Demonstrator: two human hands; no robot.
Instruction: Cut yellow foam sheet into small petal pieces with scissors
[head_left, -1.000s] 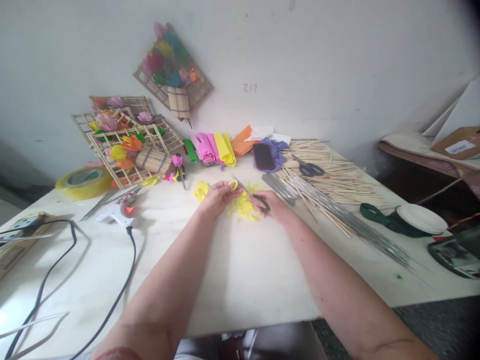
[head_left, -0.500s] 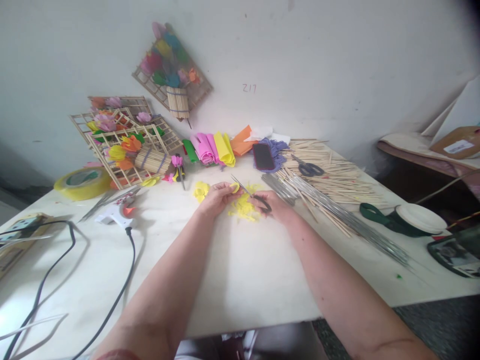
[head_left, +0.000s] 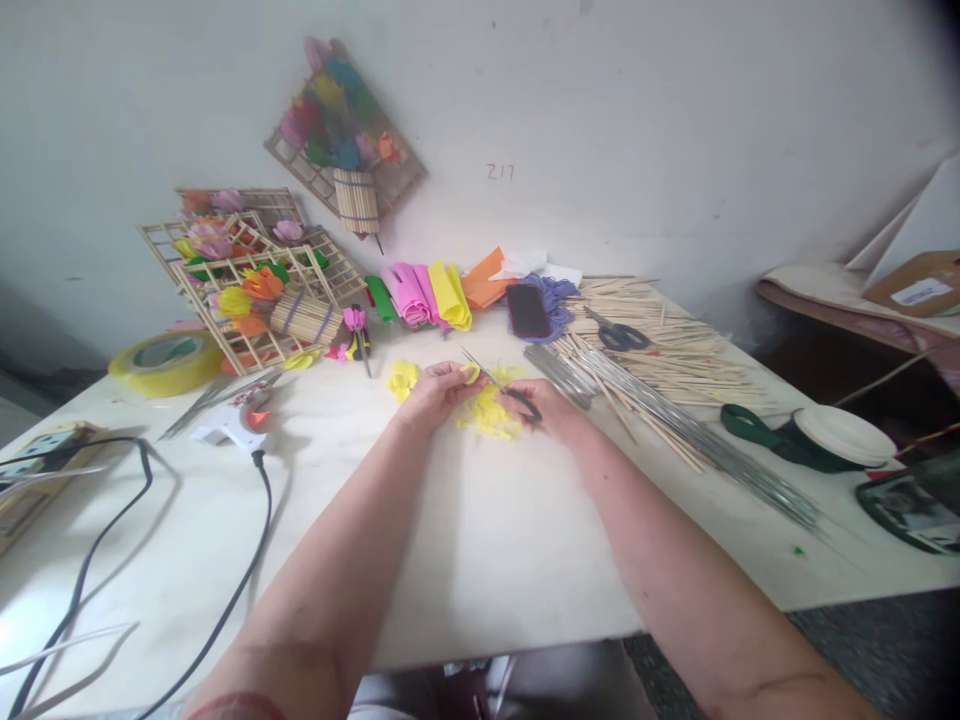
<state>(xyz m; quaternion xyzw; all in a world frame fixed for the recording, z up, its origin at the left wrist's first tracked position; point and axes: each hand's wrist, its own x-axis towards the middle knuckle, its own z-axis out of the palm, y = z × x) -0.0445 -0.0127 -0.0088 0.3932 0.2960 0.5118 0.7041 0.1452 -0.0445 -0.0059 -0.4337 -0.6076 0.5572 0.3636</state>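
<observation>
My left hand [head_left: 439,392] pinches a small piece of yellow crepe paper [head_left: 472,373] between thumb and fingers. In my right hand [head_left: 544,405] is a pair of scissors [head_left: 523,405], its dark handles in my fingers. The blades point up and left, close beside the yellow piece; whether they touch it I cannot tell. Under and between my hands lies a heap of yellow paper scraps [head_left: 491,415]. Cut yellow paper pieces [head_left: 403,380] rest just left of my left hand.
A glue gun [head_left: 236,422] with a black cord and a roll of tape [head_left: 166,362] lie left. Rolled crepe paper [head_left: 409,295], a phone [head_left: 528,311] and second scissors [head_left: 622,336] lie behind. Sticks [head_left: 675,350] and metal wires [head_left: 697,450] spread right. Flower-decorated stick frames [head_left: 262,290] lean at back left.
Both hands keep nearly the same place and grip on the paper and scissors. The whole view has shifted very slightly.
</observation>
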